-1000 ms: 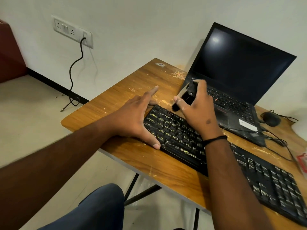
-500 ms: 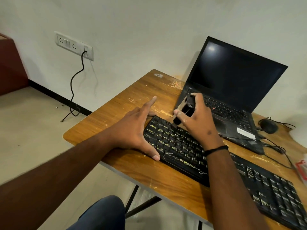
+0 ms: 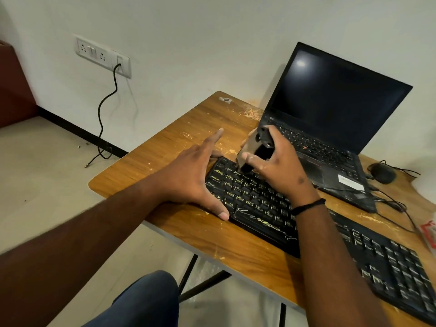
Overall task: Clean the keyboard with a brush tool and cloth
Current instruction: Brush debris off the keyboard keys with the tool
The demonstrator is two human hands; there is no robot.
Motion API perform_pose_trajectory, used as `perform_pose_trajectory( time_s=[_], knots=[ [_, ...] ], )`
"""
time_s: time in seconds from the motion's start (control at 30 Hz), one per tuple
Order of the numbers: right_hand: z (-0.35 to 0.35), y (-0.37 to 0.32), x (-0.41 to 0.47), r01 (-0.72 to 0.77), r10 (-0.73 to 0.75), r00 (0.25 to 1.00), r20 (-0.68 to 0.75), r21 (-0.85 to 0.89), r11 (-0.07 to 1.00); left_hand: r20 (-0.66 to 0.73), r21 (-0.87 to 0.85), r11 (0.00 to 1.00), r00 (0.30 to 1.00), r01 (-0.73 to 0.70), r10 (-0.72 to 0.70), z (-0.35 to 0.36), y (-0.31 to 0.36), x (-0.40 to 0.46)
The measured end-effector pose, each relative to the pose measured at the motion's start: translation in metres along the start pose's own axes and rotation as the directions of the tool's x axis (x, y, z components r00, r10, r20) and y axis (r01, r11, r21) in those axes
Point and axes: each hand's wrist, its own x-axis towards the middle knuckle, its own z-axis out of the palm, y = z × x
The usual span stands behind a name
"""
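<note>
A black keyboard (image 3: 254, 208) with yellow-marked keys lies across the wooden table (image 3: 179, 147). My right hand (image 3: 280, 168) grips a black and grey brush tool (image 3: 256, 147), tilted, its lower end down on the keys at the keyboard's far left corner. My left hand (image 3: 193, 178) rests spread against the keyboard's left end, fingers straight, thumb on the near edge and index finger pointing away along the table. No cloth is in view.
An open black laptop (image 3: 330, 119) stands behind the keyboard. A second black keyboard (image 3: 389, 263) lies to the right, with a mouse (image 3: 382, 173) and cables near it. A red and white packet (image 3: 428, 232) sits at the right edge. My knee (image 3: 146, 300) is below the table.
The brush tool has slid slightly nearer over the keyboard's far left keys in my right hand. My left hand stays braced at the keyboard's left end. The camera view has shifted.
</note>
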Motion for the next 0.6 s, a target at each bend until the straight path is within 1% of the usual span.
perform_pose_trajectory(
  time_s=[0.03,0.07,0.1,0.13,0.17,0.2,0.23,0.3,0.33,0.37,0.43,0.47,0.5,0.53,0.6],
  knots=[
    [0.002,0.001,0.000,-0.008,0.008,1.000,-0.002,-0.067,0.998,0.000,-0.003,1.000,1.000,-0.001,0.001,0.000,0.000,0.000],
    [0.002,0.000,0.001,-0.015,0.011,0.999,-0.037,-0.122,0.992,0.001,-0.006,1.000,1.000,0.000,0.000,0.000,0.000,0.000],
    [-0.001,0.000,0.001,-0.023,0.012,0.997,-0.078,-0.133,0.991,0.002,-0.008,1.000,1.000,-0.001,0.001,0.000,0.000,0.001],
    [-0.006,0.001,0.000,-0.017,0.008,0.995,-0.100,-0.088,0.996,0.002,-0.008,1.000,1.000,-0.001,0.001,0.000,0.000,0.001],
    [-0.011,0.002,0.000,-0.015,0.015,0.995,-0.100,0.009,1.000,0.002,-0.008,1.000,1.000,-0.001,0.001,0.000,0.000,0.001],
    [-0.016,0.001,-0.001,-0.030,0.037,0.997,-0.068,0.098,0.995,0.000,-0.007,1.000,1.000,0.000,0.000,0.000,0.000,0.000],
    [-0.018,0.002,-0.002,-0.045,0.047,0.999,-0.020,0.125,0.991,-0.003,-0.005,1.000,1.000,0.000,0.000,0.000,0.000,0.000],
    [-0.017,0.002,-0.003,-0.038,0.038,0.999,0.036,-0.003,0.999,-0.008,-0.005,1.000,1.000,-0.001,0.001,0.000,0.000,0.000],
    [-0.016,0.002,-0.003,-0.025,0.026,0.999,0.027,-0.060,0.998,-0.007,-0.007,1.000,1.000,-0.002,0.002,0.000,0.000,0.000],
    [-0.016,0.002,-0.003,-0.017,0.018,1.000,0.003,-0.063,0.998,-0.007,-0.008,1.000,1.000,-0.003,0.003,0.000,0.000,0.000],
    [-0.018,0.001,-0.002,-0.002,0.004,1.000,-0.026,0.079,0.997,-0.003,-0.004,1.000,1.000,-0.002,0.002,0.000,0.000,0.000],
    [-0.019,0.001,-0.002,-0.003,0.005,1.000,-0.018,0.132,0.991,-0.003,-0.001,1.000,1.000,-0.001,0.001,0.000,0.000,0.000],
    [-0.018,0.002,-0.003,-0.010,0.010,1.000,0.000,0.133,0.991,-0.004,0.000,1.000,1.000,0.001,-0.001,0.000,0.000,-0.001],
    [-0.017,0.002,-0.002,-0.019,0.018,1.000,0.017,0.096,0.995,-0.003,-0.001,1.000,1.000,0.003,-0.003,0.000,0.001,-0.001],
    [-0.014,0.004,-0.003,-0.020,0.020,1.000,-0.014,-0.003,1.000,-0.001,-0.004,1.000,1.000,0.006,-0.006,0.000,0.001,-0.001]
  ],
)
